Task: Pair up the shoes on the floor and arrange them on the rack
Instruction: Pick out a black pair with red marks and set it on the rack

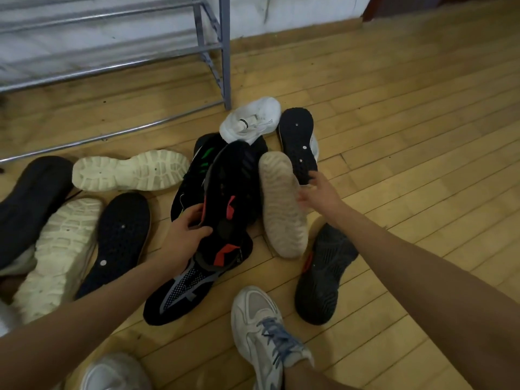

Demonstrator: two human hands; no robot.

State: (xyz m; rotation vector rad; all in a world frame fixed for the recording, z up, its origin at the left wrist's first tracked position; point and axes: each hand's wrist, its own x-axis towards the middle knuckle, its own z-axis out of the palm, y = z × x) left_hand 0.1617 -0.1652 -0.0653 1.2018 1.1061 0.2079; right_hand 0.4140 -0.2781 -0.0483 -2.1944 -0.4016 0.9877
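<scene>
Several shoes lie jumbled on the wooden floor in front of a grey metal shoe rack [219, 49] at the upper left. My left hand [185, 229] grips the collar of a black shoe with red marks [233, 192] on top of the middle pile. My right hand [320, 192] reaches with spread fingers to the edge of an upturned beige sole [281, 204], beside a black dotted sole [299, 144]. A white shoe [253, 119] lies near the rack's leg. Another black and red shoe [225, 254] and a black and grey mesh shoe [180, 291] lie under my left arm.
At the left lie two cream lugged soles [129, 170] [59, 254], a black dotted sole [118, 240] and a dark shoe [31, 198]. A dark grey sole [323, 277] lies at the right. My own foot wears a white sneaker with blue laces [264, 333].
</scene>
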